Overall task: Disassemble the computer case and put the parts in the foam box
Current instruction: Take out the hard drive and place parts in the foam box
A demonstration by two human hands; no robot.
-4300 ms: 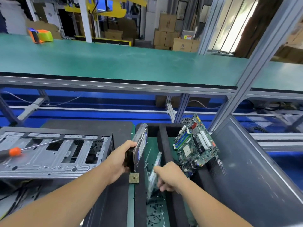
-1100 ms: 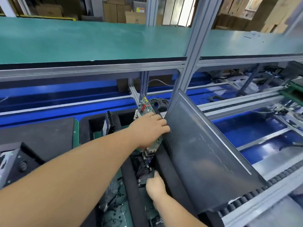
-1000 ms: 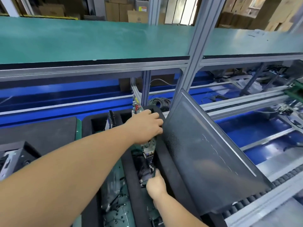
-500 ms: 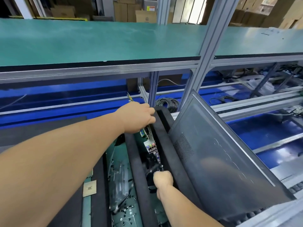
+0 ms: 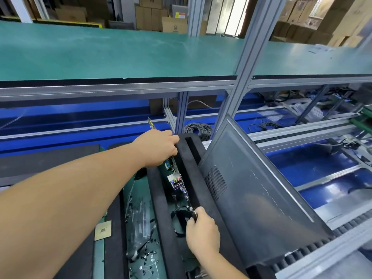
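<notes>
The black foam box (image 5: 198, 184) lies in front of me with long slots. A green motherboard (image 5: 175, 179) stands on edge in the right slot, its port block facing up. My left hand (image 5: 159, 147) grips the board's far top edge. My right hand (image 5: 202, 230) reaches into the near end of the same slot and pinches a bundle of black cables (image 5: 181, 217). A dark grey case side panel (image 5: 253, 196) leans against the box's right side. A square CPU chip (image 5: 103, 230) lies on the foam at the left.
A clear plastic bag (image 5: 138, 220) and several small black screws (image 5: 148, 256) lie in the middle slot. A coil of grey cable (image 5: 198, 128) sits behind the box. A green shelf (image 5: 120, 51) on aluminium posts runs overhead; a roller conveyor (image 5: 322, 250) is at the right.
The motherboard has gone from tilted above the box down into the right slot, guided by my left hand. My right hand stays at the cables in the slot's near end.
</notes>
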